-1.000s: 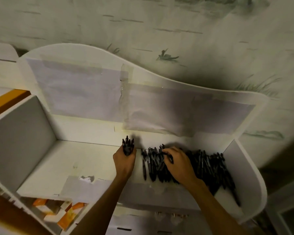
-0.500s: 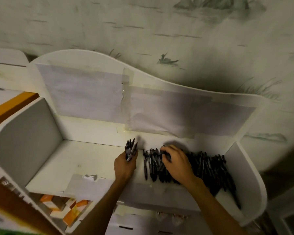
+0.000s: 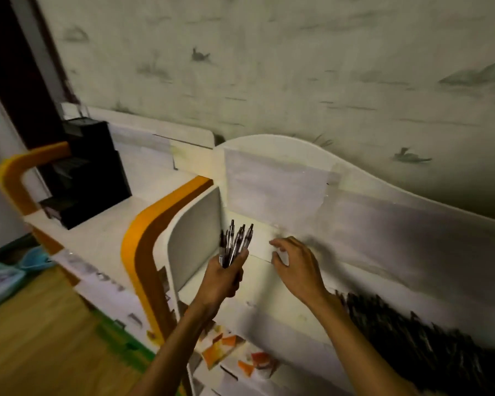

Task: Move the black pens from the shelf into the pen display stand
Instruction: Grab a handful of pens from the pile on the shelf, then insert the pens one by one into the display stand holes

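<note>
Left hand (image 3: 222, 278) grips upright black pens (image 3: 236, 242); right hand (image 3: 295, 262) (blurred) seemingly spread, holding nothing.

The pens (image 3: 236, 242) in the bundle and in the pile (image 3: 429, 341) are black, with clear barrel sections visible in the bundle. The shelf (image 3: 297, 281) is white with an orange edge band (image 3: 143, 232); the display stand (image 3: 89, 172) is black. The wall (image 3: 297, 67) is pale with grey-green bird and reed motifs; the floor (image 3: 40, 338) is brown wood-grain.
</note>
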`<state>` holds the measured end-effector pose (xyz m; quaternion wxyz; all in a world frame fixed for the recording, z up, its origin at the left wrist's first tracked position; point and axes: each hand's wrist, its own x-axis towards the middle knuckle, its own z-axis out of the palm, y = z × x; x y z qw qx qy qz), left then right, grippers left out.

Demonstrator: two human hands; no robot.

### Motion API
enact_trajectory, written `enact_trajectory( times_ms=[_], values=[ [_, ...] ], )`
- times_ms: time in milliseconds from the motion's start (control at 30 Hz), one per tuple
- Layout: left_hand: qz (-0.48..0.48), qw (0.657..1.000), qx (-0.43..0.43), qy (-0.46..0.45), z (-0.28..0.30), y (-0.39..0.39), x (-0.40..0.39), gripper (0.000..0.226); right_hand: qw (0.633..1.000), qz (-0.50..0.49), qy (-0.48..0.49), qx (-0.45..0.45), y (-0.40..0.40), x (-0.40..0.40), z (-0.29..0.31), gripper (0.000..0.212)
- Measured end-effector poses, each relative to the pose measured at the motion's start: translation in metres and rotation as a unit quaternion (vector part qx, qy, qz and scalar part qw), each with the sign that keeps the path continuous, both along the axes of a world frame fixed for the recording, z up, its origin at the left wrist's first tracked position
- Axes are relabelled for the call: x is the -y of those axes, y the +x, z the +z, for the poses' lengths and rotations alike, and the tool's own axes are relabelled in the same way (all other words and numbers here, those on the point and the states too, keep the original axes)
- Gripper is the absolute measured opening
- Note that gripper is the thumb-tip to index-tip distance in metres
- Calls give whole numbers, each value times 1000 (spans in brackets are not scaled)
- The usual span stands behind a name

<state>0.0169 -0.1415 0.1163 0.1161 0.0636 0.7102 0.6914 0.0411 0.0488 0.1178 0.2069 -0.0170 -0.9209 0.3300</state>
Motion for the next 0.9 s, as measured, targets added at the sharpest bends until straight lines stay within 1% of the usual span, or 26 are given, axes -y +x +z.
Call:
enact_trajectory(
  times_ms=[133, 267, 367, 433, 533, 667, 733, 900],
  values=[
    [46, 998, -31, 1, 22, -12, 85, 29, 998, 53, 15, -7, -30, 63, 24, 27],
    [125, 991, -46, -9, 35, -24, 169, 28, 996, 90, 25, -7, -53, 133, 45, 28],
    [144, 987, -65, -5, 44, -32, 235, 26, 992, 113, 44, -24, -69, 196, 59, 27],
    [170, 982, -77, -5, 48, -39, 281, 29, 989, 130, 61, -32, -81, 238, 67, 26],
    [200, 975, -95, -18, 50, -53, 349, 34, 988, 132, 69, -31, -99, 298, 71, 27],
    [228, 966, -120, -27, 47, -75, 428, 25, 989, 131, 68, -19, -123, 366, 66, 27],
    [234, 964, -125, -30, 48, -87, 458, 28, 989, 125, 81, -10, -133, 394, 63, 28],
    [232, 967, -107, -2, 52, -119, 509, 23, 990, 115, 81, -6, -166, 449, 59, 30]
  ],
)
